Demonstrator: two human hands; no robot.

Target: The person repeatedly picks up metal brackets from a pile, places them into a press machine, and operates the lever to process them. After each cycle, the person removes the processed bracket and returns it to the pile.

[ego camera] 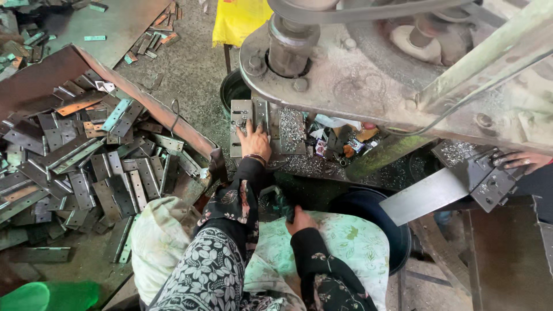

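Here my left hand (253, 140) lay flat, fingers spread, on a grey metal plate (241, 118) on the press worktop (299, 164), its long axis running straight away from me. My right hand (299, 220) was curled shut on a dark handle (284, 205) near my lap. A heap of strips (86, 167) lay well to the left; another person's hand (525, 161) rested at right.

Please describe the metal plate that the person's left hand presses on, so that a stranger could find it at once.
Start at the big grey press machine at the top. Just below its round column lies a small work table strewn with metal chips. The grey plate sits under the left hand; unlike the heaped strips on the left, it lies flat on the table.
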